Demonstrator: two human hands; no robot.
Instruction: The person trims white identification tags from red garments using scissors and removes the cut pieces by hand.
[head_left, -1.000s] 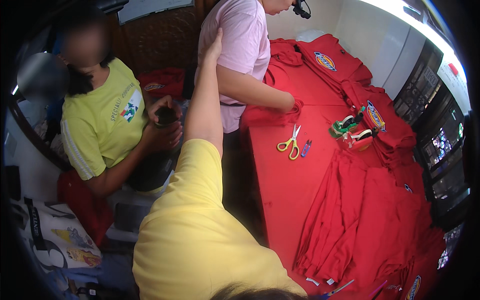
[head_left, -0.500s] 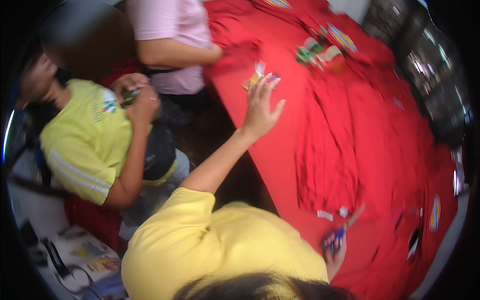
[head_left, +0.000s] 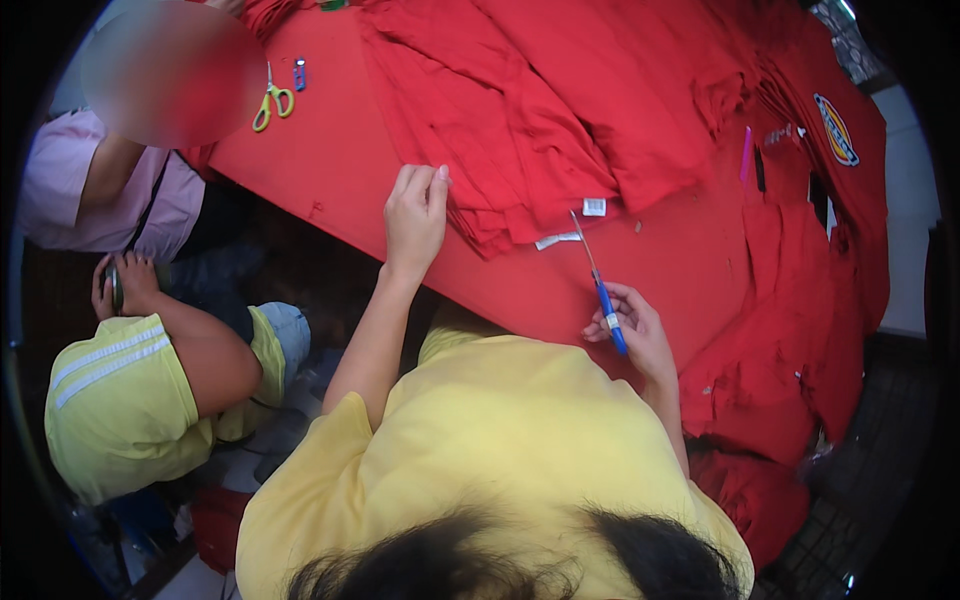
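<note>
My right hand (head_left: 650, 345) holds blue-handled scissors (head_left: 606, 300) over the red tabletop (head_left: 320, 180), at the near edge, with the blades pointing away. The blade tips are near two small white labels: a squarish one (head_left: 594, 207) and a strip (head_left: 557, 241) at the edge of a heap of red garments (head_left: 570, 110). My left hand (head_left: 412, 222) is closed beside the left side of that heap, its fingers curled and pressed together. Whether it pinches anything cannot be made out.
Yellow-handled scissors (head_left: 271, 94) and a small blue tool (head_left: 299, 74) lie at the far left. Pink (head_left: 746, 155) and black (head_left: 760, 170) pen-like sticks lie at right, near crumpled red cloth (head_left: 770, 310). Two people, in lime (head_left: 120, 410) and pink (head_left: 65, 180) shirts, are at left.
My left hand has drawn back from the yellow scissors area and closed; before, its fingers were spread. The right hand still holds the blue scissors. The view has shifted, now showing more table on the right.
</note>
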